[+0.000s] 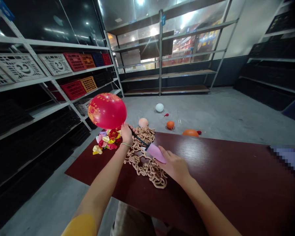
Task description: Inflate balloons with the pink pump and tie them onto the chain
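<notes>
An inflated red balloon (107, 110) with gold printing rises above my left hand (126, 133). My left fingers are closed at its neck, by the black front end of a hand balloon pump. The pump (156, 152), with a pink body and a black rod, slants down to the right. My right hand (174, 165) is wrapped round the pink part. Under both hands lies a tangled heap of beige, rope-like strands (146, 168) on the dark red table. Left of my left hand is a pile of uninflated balloons (107, 141) in several colours.
The dark red table (211, 170) spans the foreground. On the floor beyond lie a white balloon (159, 108), a small orange balloon (170, 125) and a larger orange one (190, 132). A shelf rack (45, 78) with plastic crates stands left; another rack (160, 52) stands behind.
</notes>
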A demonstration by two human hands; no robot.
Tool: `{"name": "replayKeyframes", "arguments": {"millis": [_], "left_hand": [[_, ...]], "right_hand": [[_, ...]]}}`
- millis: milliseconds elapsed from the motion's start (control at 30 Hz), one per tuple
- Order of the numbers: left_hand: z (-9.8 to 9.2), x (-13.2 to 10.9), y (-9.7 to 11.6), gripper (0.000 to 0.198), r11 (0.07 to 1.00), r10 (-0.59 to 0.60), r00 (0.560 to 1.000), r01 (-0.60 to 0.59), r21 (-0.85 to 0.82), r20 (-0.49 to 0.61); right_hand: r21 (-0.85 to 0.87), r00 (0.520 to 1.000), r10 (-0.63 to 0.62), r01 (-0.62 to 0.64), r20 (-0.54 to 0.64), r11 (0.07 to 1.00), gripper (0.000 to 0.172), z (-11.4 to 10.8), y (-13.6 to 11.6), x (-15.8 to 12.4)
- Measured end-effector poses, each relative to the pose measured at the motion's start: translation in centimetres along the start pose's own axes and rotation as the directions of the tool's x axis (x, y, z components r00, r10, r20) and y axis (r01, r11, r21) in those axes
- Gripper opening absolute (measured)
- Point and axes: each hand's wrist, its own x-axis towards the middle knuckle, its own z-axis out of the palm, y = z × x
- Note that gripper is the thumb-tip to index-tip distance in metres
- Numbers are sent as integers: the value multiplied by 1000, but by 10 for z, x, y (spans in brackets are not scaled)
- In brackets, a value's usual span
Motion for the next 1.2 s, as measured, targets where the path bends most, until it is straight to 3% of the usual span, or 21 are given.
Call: {"name": "replayKeyframes", "arguments": {"millis": [133, 333, 467, 633, 733, 867, 1067, 1200], "left_hand": [[5, -17, 0, 29, 999, 29, 999, -29, 27, 22], [15, -66, -29, 27, 1000, 22, 992, -22, -8, 128], [12, -57, -31, 24, 998, -55, 987, 55, 8, 151], [4, -12, -4, 26, 1000, -18, 998, 17, 5, 67], [2, 3, 11, 26, 1000, 7, 1000, -7, 13, 25], [7, -10, 7, 28, 999, 39, 999, -39, 25, 8], [17, -57, -31, 26, 1000, -7, 994, 7, -2, 113], [17, -58, -38, 23, 997, -63, 995, 66, -32, 75]], "right_hand": [[12, 1000, 0, 0, 9, 1000, 55, 0, 2, 0], [70, 1000, 22, -23, 22, 997, 57, 1, 2, -1], [59, 998, 22, -26, 67, 998, 59, -1, -1, -1], [54, 996, 30, -34, 78, 998, 58, -2, -1, 1], [49, 999, 5, -7, 54, 999, 57, -1, 0, 1], [25, 1000, 8, -8, 18, 1000, 57, 1, 1, 0], [23, 999, 38, -38, 17, 999, 57, 2, 2, -2], [11, 997, 45, -46, 66, 999, 59, 1, 0, -2]]}}
